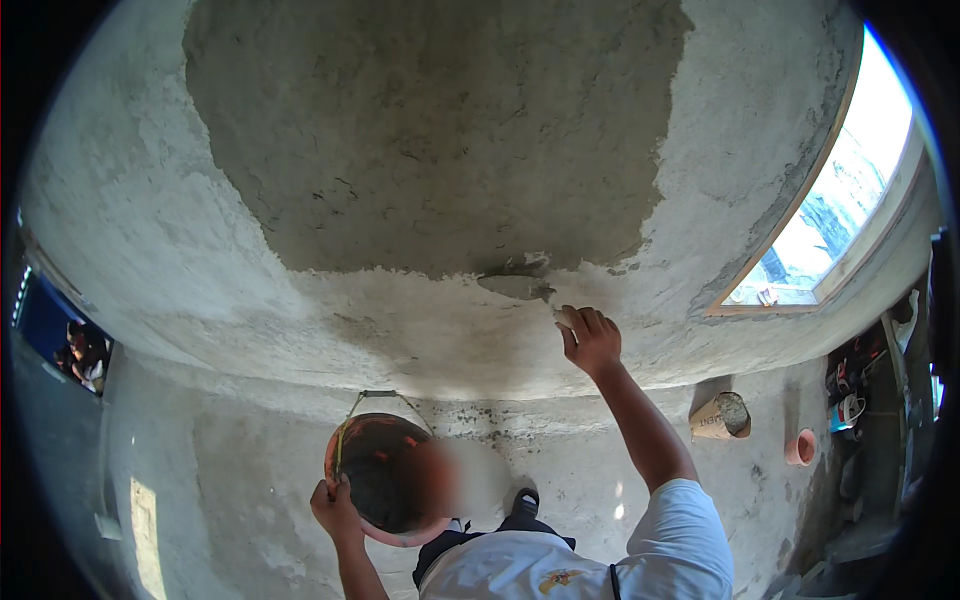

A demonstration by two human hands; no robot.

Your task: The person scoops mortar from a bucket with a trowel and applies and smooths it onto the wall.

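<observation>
My right hand is closed round the handle of a trowel, its leaf-shaped blade lying against the wall. The blade meets the lower edge of a large patch of dark wet plaster. Down at the left, my left hand grips the rim of an orange-red bucket. Dark wet mix shows inside it, and a wire handle with a grey grip stands up at its far side. A blur covers the bucket's right part.
Paler, drier wall surrounds the wet patch. A window opens at the right. On the floor stand an open paper sack and a small orange pot. Tools and a light-blue bucket lie far right. People are at a left opening.
</observation>
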